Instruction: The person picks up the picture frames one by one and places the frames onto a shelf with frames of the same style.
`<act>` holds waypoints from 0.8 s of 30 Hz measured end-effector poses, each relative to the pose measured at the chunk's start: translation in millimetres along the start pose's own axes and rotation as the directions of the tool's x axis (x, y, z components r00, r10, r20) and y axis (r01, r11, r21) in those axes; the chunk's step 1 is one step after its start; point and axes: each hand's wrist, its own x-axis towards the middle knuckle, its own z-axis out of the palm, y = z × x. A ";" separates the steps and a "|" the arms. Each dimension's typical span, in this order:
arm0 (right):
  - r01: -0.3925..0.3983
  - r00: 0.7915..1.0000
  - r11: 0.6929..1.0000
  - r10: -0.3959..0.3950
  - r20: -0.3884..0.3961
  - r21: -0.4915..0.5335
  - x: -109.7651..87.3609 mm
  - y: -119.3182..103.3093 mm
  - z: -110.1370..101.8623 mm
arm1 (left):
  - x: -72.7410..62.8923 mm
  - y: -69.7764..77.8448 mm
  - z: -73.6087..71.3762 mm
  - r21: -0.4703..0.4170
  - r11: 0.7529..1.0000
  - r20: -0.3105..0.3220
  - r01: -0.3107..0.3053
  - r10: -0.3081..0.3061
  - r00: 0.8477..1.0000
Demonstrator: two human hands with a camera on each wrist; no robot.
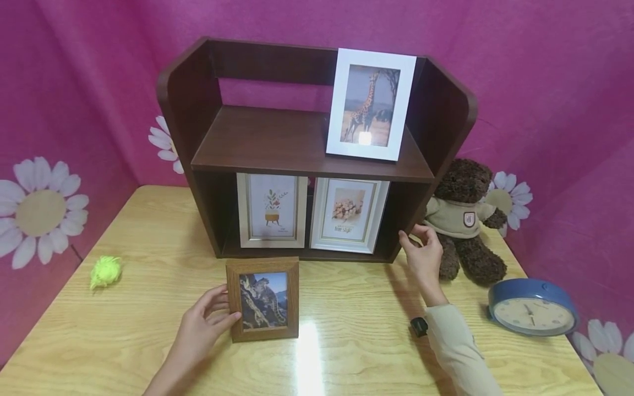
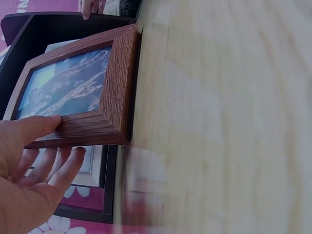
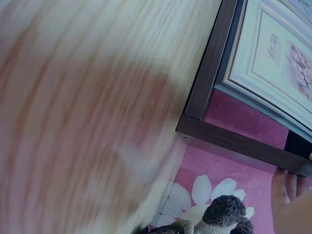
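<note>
Between thumb and fingers, my left hand [image 1: 210, 316] pinches the left side of a brown wooden photo frame [image 1: 294, 297] with a picture of a spotted cat on rocks. In the left wrist view, the thumb lies on the front of this frame [image 2: 119, 83] and the fingers are behind it. My right hand [image 1: 425, 256] holds the right side panel of a dark brown two-tier shelf [image 1: 297, 129] near its lower front edge. A white giraffe photo frame [image 1: 333, 126] stands on the upper tier. Two pale frames, a plant one [image 1: 301, 220] and a flower one [image 1: 317, 220], stand below.
A brown teddy bear [image 1: 463, 214] in a beige top sits right of the shelf. Near the table's right edge is a blue clock [image 1: 535, 305], with a small black object [image 1: 419, 326] by the right sleeve. A fuzzy yellow-green ball [image 1: 106, 271] lies at the left.
</note>
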 end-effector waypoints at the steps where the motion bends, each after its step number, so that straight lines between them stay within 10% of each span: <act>1: -0.002 1.000 1.000 0.002 -0.002 -0.005 -0.1 -0.4 0.1 | -0.1 0.0 0.0 0.009 1.000 -0.001 -0.003 0.003 1.000; 24: -0.028 1.000 0.999 0.027 -0.015 -0.024 0.7 -0.9 1.4 | -3.1 -0.1 8.5 0.089 0.993 -0.077 -0.083 0.090 0.993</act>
